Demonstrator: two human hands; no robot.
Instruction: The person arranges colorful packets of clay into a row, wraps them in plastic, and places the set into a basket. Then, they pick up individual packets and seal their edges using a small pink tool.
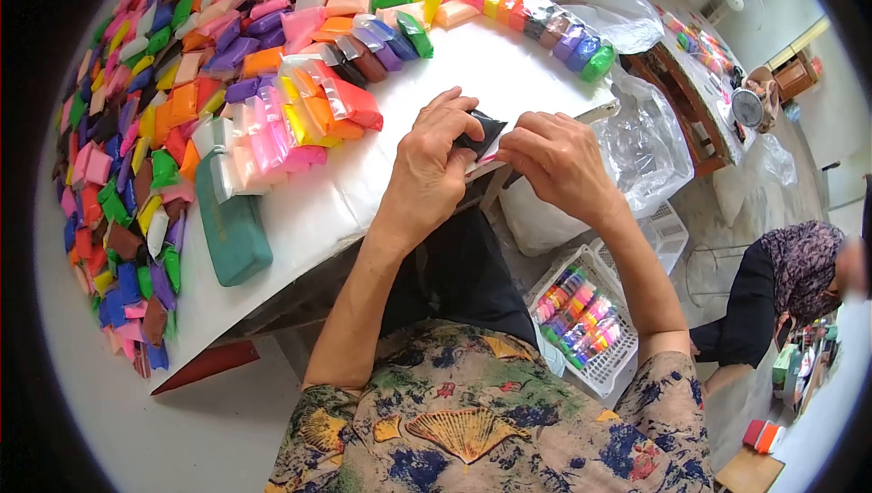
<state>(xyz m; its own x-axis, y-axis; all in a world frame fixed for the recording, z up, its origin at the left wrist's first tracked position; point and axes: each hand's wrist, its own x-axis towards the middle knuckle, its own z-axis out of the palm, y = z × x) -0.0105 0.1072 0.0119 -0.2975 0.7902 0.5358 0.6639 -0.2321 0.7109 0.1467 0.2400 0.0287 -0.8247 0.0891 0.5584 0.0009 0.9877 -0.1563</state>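
Observation:
Near the table's front edge, my left hand (434,159) grips a small black packet (481,133) between thumb and fingers. My right hand (554,159) is closed at the packet's right side, its fingertips pinched near a clear wrapper edge; what exactly they hold is too small to tell. Something pink and white shows just under the packet. To the left on the white table (363,166) lie rows of coloured packets (291,121), beside a green case (232,221). A clear sleeve of coloured packets (536,16) stretches along the table's far right.
A large heap of coloured packets (136,166) covers the left side. Clear plastic bags (640,130) hang at the table's right edge. Below stands a white basket (604,370) with filled sleeves. Another person (772,284) is at the far right, near a fan (748,107).

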